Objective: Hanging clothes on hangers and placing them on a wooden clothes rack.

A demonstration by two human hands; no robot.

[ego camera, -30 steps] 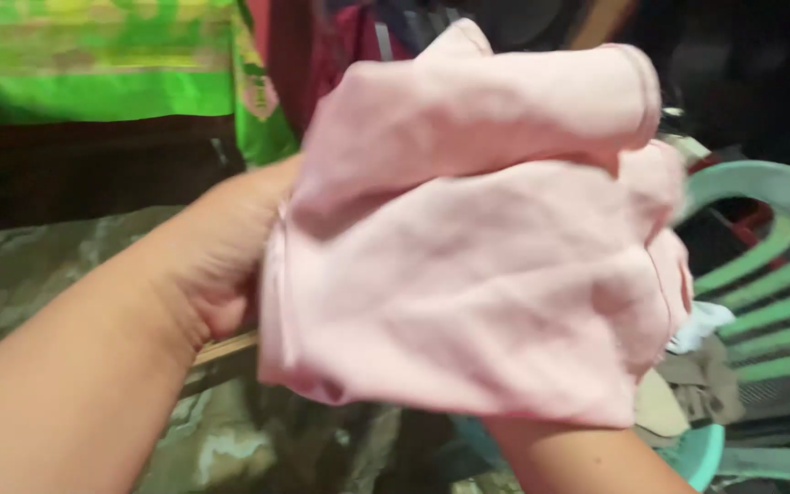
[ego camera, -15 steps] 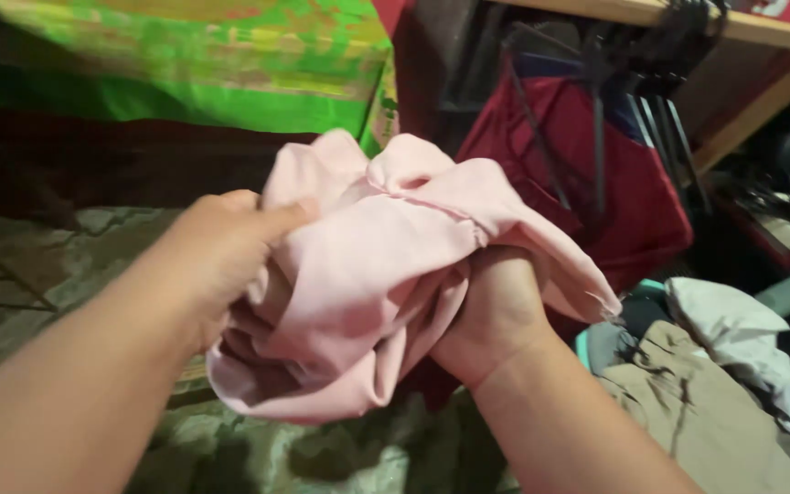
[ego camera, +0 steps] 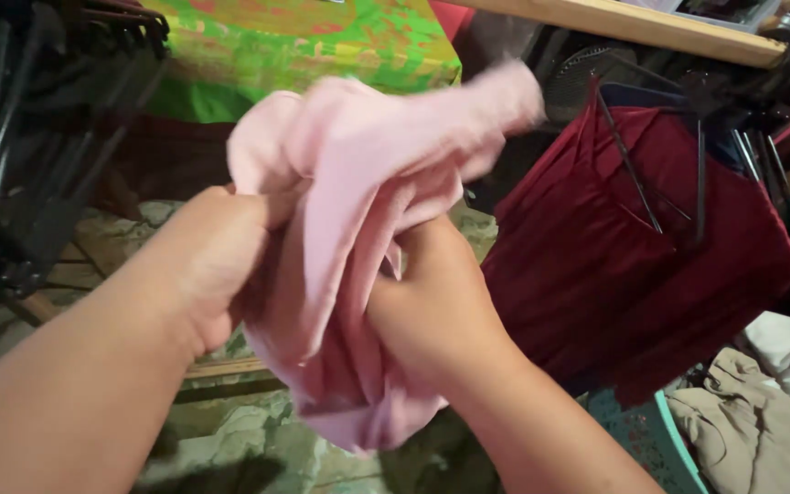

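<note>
Both of my hands grip a bunched pale pink garment (ego camera: 358, 174) in front of me. My left hand (ego camera: 208, 261) clutches its left side, fingers buried in the folds. The cloth's middle is squeezed by my right hand (ego camera: 432, 306), and a twisted tail of fabric hangs below it. One loose corner of the pink cloth sticks up toward the upper right, blurred.
A dark red garment (ego camera: 633, 265) hangs on a black hanger at the right, under a wooden beam (ego camera: 633, 23). A green patterned cloth (ego camera: 304, 50) lies behind. Black hangers (ego camera: 11, 137) cluster at the left. Beige and white clothes (ego camera: 761, 421) lie at the lower right.
The pink garment has been gathered from a spread sheet into a tight bunch. My right hand has moved onto its middle, and the view has shifted to show more of the red garment.
</note>
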